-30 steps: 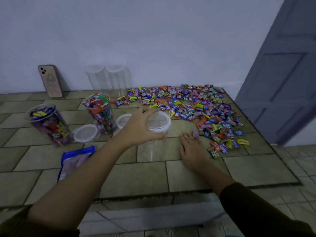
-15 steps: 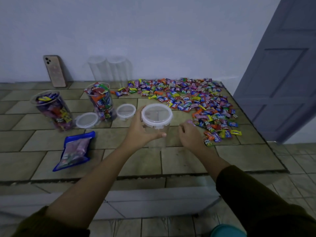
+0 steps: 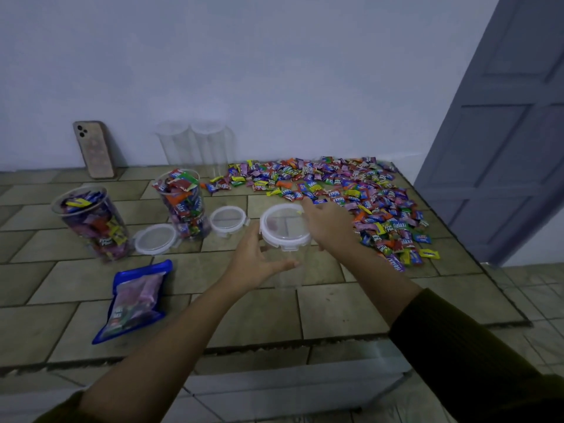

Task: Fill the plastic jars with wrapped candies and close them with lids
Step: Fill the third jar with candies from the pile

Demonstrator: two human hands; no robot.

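Clear plastic jar, glossy candy wrappers, matt tiles.

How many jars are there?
5: the far-left full jar, the middle full jar, the lidded jar in the left hand, and the left empty jar and right empty jar by the wall. None looks hidden.

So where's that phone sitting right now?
In the head view, the phone leans upright against the wall at the far left, behind the leftmost candy-filled jar and left of the two empty jars.

Dark olive ribbed sleeves cover both arms above bare forearms.
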